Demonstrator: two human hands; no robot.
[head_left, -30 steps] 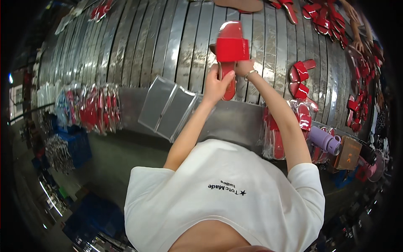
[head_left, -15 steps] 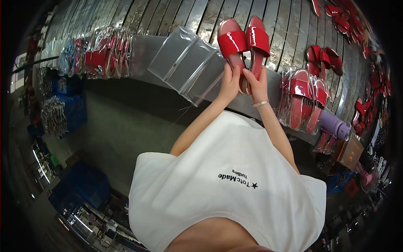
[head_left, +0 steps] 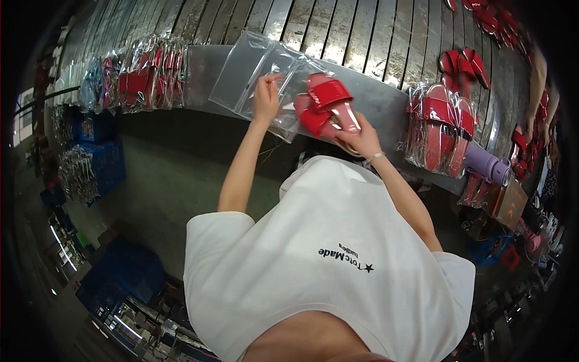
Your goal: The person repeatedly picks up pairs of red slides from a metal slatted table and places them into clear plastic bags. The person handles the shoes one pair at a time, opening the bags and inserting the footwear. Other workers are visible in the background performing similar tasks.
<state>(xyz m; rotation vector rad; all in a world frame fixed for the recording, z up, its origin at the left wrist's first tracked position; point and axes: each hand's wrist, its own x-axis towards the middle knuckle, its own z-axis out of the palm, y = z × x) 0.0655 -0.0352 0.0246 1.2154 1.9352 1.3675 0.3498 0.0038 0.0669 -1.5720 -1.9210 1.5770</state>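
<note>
My right hand (head_left: pixel 363 140) grips a pair of red slide sandals (head_left: pixel 332 96) by the heel ends, one partly overlapping the other, their toes pointing up and left. They have glossy red straps and pink insoles. To their left, my left hand (head_left: pixel 266 99) is closed with fingers bent over a clear plastic bag (head_left: pixel 232 81). The bag's film looks pinched at the fingertips, though its edge is hard to make out. This bag lies flat at the bench edge, partly behind the sandals.
Bagged red sandals (head_left: pixel 435 123) stand to the right, beside a purple cup (head_left: pixel 487 164) and a cardboard box (head_left: pixel 511 202). More bagged sandals (head_left: pixel 154 72) sit at the left. Loose red sandals (head_left: pixel 464 67) lie on the slatted conveyor (head_left: pixel 374 36). Another person's arm (head_left: pixel 537 84) reaches in at far right.
My left hand has let go of the sandals and moved left to the plastic bag. My right hand has brought the sandals nearer and leftward, tilting them; they now overlap.
</note>
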